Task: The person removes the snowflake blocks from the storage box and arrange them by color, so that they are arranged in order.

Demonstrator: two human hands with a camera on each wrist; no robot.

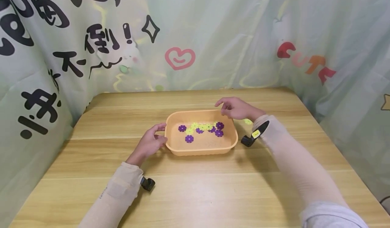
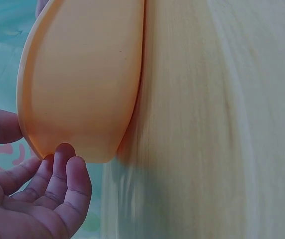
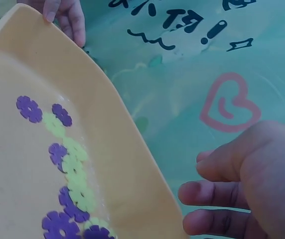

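Table (image 1: 195,194) — one tray (image 1: 201,152), two hands (image 1: 149,141) (image 1: 236,108)

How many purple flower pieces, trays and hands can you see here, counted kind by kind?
Purple flower pieces: 6, some partly overlapped
Orange tray: 1
Left hand and right hand: 2
Total: 9

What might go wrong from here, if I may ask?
Purple flowers and yellow flowers lie in the tray, so tilting it could spill them.
The yellow piece on the table, beside the right sleeve, could be brushed away or overlooked.
The right hand holds nothing, so pulling with the left hand alone might swing the tray.
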